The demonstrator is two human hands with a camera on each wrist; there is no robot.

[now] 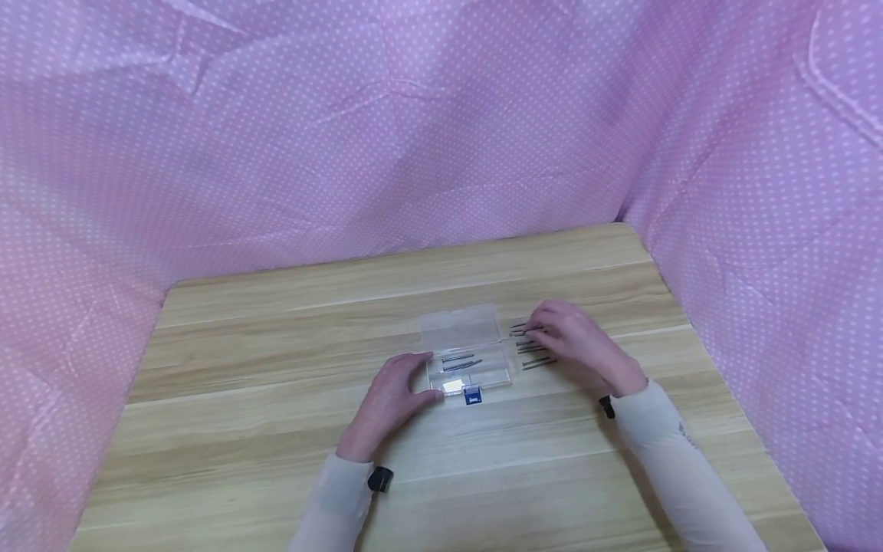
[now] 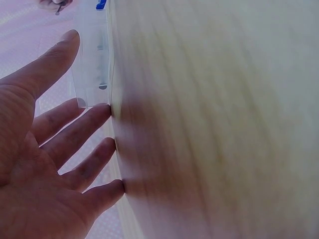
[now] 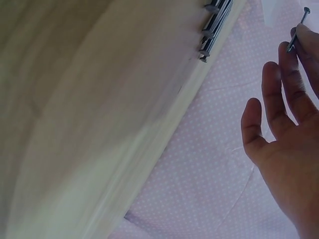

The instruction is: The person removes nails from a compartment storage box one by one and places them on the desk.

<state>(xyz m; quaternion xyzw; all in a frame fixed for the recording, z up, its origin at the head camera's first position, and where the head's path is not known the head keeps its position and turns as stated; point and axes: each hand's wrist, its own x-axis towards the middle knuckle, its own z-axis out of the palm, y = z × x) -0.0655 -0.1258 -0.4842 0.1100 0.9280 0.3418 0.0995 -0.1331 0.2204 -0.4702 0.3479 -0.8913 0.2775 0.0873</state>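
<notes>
A clear plastic box [image 1: 490, 373] lies with its lid [image 1: 460, 328] folded back on the wooden table. Several metal nails [image 1: 458, 367] are inside, towards its left side. My left hand [image 1: 395, 391] is at the box's left end, fingers and thumb spread around the corners; in the left wrist view its fingertips [image 2: 110, 110] touch the box's edge and the tabletop. My right hand [image 1: 569, 337] is raised over the loose nails [image 1: 530, 347] to the right of the box. Between its thumb and forefinger it pinches one nail [image 3: 299, 31], head pointing away from the palm.
A blue tab [image 1: 472, 395] sits at the box's front edge. Pink dotted cloth [image 1: 386, 138] hangs behind the wooden table [image 1: 262, 429] and along its sides. Each wrist wears a black strap [image 1: 380, 480].
</notes>
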